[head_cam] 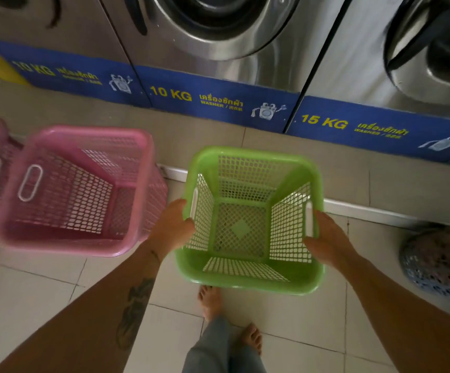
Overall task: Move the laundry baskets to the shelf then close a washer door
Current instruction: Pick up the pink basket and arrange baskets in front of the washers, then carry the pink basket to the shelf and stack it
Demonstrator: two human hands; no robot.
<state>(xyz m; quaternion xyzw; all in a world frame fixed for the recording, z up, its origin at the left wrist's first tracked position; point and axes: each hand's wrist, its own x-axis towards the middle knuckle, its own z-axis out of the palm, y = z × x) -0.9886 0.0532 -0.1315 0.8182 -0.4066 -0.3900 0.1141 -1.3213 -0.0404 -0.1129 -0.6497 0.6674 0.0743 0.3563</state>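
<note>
Left hand (174,224) and right hand (328,239) are each gripping a side handle of the green laundry basket (250,278), fingers curled over the rim. Basket is sitting empty, at or just above the tiled floor (43,292), before the 10 KG washer (218,63). Pink basket (78,189) is waiting alongside. Step in hand, judged: first basket pickup. Next move calls for lifting level and finding the shelf, out of view.

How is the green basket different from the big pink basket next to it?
The green basket is held at its sides by the left hand and right hand; no hand touches the pink basket. The green basket faces straight up at the camera, while the pink basket looks tilted and blurry. Both are empty plastic mesh baskets with white handle slots.
</note>
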